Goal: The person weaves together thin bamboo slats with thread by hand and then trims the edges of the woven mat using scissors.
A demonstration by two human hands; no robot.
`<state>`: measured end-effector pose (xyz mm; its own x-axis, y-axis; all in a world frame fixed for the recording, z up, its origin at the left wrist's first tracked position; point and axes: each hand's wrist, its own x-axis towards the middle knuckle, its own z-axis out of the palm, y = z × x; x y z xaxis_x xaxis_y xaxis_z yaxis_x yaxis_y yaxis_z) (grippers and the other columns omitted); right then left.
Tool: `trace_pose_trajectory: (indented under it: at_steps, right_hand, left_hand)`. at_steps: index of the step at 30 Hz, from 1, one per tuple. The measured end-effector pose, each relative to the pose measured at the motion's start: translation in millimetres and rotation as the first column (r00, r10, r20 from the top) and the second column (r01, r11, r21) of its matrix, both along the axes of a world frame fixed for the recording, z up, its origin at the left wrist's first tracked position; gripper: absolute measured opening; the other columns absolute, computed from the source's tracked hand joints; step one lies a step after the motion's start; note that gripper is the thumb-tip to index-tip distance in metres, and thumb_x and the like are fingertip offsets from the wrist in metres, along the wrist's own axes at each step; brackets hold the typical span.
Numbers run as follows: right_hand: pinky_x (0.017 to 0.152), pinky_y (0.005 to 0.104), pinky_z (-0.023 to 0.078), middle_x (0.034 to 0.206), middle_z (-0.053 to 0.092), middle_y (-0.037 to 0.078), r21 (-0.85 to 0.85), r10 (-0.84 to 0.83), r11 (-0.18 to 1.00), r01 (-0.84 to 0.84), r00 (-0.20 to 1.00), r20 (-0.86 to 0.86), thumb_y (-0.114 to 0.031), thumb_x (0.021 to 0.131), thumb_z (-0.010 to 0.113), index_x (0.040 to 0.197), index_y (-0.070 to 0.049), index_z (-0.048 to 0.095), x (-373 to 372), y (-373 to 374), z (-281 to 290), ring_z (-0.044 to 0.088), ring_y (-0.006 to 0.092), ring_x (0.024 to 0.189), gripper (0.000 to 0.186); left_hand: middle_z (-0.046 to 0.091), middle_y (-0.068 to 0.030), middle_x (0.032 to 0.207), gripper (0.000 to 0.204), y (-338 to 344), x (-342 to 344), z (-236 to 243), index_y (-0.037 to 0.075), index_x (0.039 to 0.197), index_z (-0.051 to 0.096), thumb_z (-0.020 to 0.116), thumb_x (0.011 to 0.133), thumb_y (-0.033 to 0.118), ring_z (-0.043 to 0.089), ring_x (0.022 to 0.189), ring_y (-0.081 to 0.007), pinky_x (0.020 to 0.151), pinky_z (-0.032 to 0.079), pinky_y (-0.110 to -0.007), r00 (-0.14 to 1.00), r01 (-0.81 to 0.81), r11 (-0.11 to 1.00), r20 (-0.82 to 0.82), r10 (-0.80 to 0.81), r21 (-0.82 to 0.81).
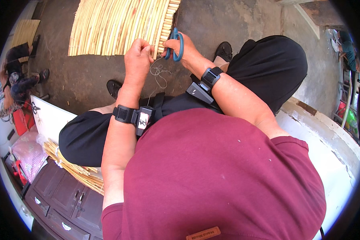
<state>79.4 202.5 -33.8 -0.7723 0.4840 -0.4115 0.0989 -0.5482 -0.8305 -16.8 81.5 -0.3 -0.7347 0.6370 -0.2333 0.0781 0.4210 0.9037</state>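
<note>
A mat of pale yellow sticks (116, 26) is at the top, over the concrete floor. My left hand (138, 58) is closed in a pinch at the mat's near right corner; what exactly its fingertips hold is hidden. A thin pale string (159, 74) dangles in loops just below that corner. My right hand (186, 52) grips blue-handled scissors (181, 46) beside the mat's right edge, their blades mostly hidden. Both wrists wear black straps with small devices.
At left, another person (10, 86) sits near a red object (22, 120) and a second mat (24, 32). A bundle of sticks (74, 166) lies over a dark wooden cabinet (60, 192). A white ledge (316, 148) is at right; another person (348, 54) shows at the far right.
</note>
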Motion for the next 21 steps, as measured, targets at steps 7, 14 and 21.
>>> trace_pose_trajectory:
  at_steps: [7, 14, 21]
  right_hand:
    - [0.05, 0.0268, 0.048, 0.077, 0.063, 0.011, -0.006, 0.065, 0.998, -0.065, 0.995, 0.076, -0.009, 0.081, 0.058, 0.097, 0.003, 0.055, 0.0, -0.9, -0.3, 0.062, 0.0171, 0.058, 0.02]
    - [0.045, 0.0255, 0.047, 0.066, 0.063, 0.01, 0.062, -0.009, 0.998, 0.005, 0.999, 0.051, -0.007, 0.077, 0.059, 0.085, 0.005, 0.06, -1.9, -1.3, -14.4, 0.061, 0.0167, 0.05, 0.014]
    - [0.044, 0.027, 0.046, 0.064, 0.063, 0.011, 0.051, -0.037, 0.998, 0.034, 0.998, 0.049, -0.009, 0.076, 0.06, 0.081, 0.004, 0.061, -6.9, -1.5, -9.5, 0.061, 0.0173, 0.05, 0.014]
  left_hand:
    - [0.056, -0.0027, 0.066, 0.01, 1.0, -13.6, -13.9, 0.003, 0.079, 0.052, 0.052, 0.088, 0.0, 0.049, 0.051, -0.008, 0.047, 0.043, -0.025, 0.988, 0.107, 0.99, -0.105, -0.117, -0.096]
    - [0.05, -0.0012, 0.069, 0.009, -15.0, 8.8, 21.3, 0.006, 0.084, 0.049, 0.048, 0.092, 0.002, 0.041, 0.051, -0.0088, 0.046, 0.039, -0.024, 0.905, -0.102, 0.988, 0.423, 0.045, 0.113]
    - [0.054, -0.0046, 0.081, 0.023, -45.3, -0.6, 17.4, 0.003, 0.112, 0.051, 0.056, 0.09, 0.005, 0.052, 0.064, -0.0097, 0.054, 0.049, -0.025, 0.979, -0.202, 0.972, 0.012, 0.202, 0.121]
